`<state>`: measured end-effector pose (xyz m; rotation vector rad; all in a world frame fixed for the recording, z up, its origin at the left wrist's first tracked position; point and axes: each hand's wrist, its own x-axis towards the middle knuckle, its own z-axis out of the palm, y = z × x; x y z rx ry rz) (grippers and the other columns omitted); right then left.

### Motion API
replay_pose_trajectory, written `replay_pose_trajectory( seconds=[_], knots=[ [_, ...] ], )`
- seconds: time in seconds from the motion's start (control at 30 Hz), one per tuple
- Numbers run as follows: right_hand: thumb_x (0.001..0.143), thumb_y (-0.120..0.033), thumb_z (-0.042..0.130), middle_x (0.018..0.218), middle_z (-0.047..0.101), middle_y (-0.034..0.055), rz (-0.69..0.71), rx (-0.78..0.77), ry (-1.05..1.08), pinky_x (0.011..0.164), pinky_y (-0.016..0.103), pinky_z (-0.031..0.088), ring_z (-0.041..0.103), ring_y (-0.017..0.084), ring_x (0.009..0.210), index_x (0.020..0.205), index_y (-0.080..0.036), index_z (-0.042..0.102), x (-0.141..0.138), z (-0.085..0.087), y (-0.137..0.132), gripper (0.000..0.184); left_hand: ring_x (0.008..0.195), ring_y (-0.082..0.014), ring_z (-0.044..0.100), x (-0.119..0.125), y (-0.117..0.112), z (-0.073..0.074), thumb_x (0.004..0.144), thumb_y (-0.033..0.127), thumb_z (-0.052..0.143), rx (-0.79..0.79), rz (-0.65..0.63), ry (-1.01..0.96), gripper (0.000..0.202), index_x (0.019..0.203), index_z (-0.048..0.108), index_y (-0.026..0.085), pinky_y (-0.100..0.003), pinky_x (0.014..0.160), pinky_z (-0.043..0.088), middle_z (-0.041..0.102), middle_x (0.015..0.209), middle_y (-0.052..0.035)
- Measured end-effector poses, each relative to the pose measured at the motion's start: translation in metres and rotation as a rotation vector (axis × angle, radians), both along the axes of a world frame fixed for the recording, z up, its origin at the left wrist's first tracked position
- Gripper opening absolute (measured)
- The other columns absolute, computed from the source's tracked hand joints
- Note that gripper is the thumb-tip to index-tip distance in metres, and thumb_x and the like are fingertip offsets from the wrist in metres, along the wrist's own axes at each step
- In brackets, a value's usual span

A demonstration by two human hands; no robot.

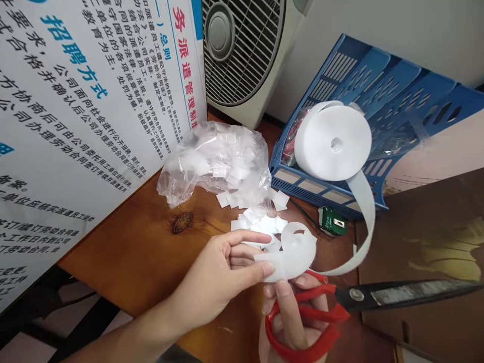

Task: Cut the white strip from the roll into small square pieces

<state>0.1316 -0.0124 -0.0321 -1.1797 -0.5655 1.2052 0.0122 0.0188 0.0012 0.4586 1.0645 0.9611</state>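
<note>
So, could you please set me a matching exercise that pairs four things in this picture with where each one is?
Things:
1. scissors
2. white roll
3. plastic bag
4. strip end

Places:
A. pinched in the fingers of the left hand
B. leaning on the blue rack
C. held by the red handles in the right hand
D. lying on the wooden table beside the printed board

Pairs: 1-C, 2-B, 3-D, 4-A.
</note>
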Motion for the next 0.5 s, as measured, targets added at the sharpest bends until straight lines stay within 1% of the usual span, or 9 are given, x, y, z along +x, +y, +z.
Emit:
replay_pose_trajectory(
  seconds=[0.13, 0.27, 0.37, 0.5],
  knots=[
    [0.09, -0.011, 0.067, 0.067, 0.068, -0.0058, 0.036, 0.026, 0.015, 0.045, 0.016, 0.04, 0.055, 0.007, 0.048, 0.099, -0.024, 0.055, 0.0014, 0.0015, 0.0003, 0.02, 0.077, -0.0134, 0.077, -0.0026, 0.001, 0.001, 0.085, 0.023, 0.083, -0.008, -0.015, 0.006, 0.028, 0.112, 0.077, 0.017, -0.019, 0.077, 0.059, 0.082, 0.092, -0.0048],
    [0.09, -0.014, 0.067, 0.068, 0.069, -0.0049, 0.073, 0.024, 0.049, 0.046, 0.015, 0.038, 0.051, 0.006, 0.047, 0.101, -0.024, 0.057, 0.0018, 0.0025, -0.0014, 0.017, 0.078, -0.0157, 0.077, -0.0044, 0.0015, 0.0006, 0.086, 0.025, 0.082, 0.015, -0.028, 0.038, 0.027, 0.111, 0.079, 0.016, -0.023, 0.078, 0.06, 0.082, 0.092, -0.0064],
    [0.09, -0.013, 0.067, 0.066, 0.069, -0.0049, 0.062, 0.009, 0.051, 0.048, 0.014, 0.038, 0.051, 0.005, 0.047, 0.099, -0.023, 0.056, 0.0016, 0.0031, -0.0016, 0.018, 0.078, -0.0161, 0.076, -0.0041, 0.0008, 0.0002, 0.086, 0.026, 0.082, 0.021, -0.033, 0.068, 0.029, 0.114, 0.079, 0.017, -0.024, 0.078, 0.06, 0.082, 0.089, -0.0059],
    [0.09, -0.013, 0.068, 0.065, 0.069, -0.0053, 0.047, -0.013, 0.055, 0.049, 0.013, 0.039, 0.054, 0.006, 0.048, 0.098, -0.024, 0.053, 0.0009, 0.0042, -0.0004, 0.02, 0.074, -0.0148, 0.075, -0.003, -0.0002, 0.0018, 0.088, 0.029, 0.08, 0.028, -0.042, 0.073, 0.025, 0.112, 0.08, 0.018, -0.022, 0.076, 0.059, 0.081, 0.083, -0.0036]
  ],
)
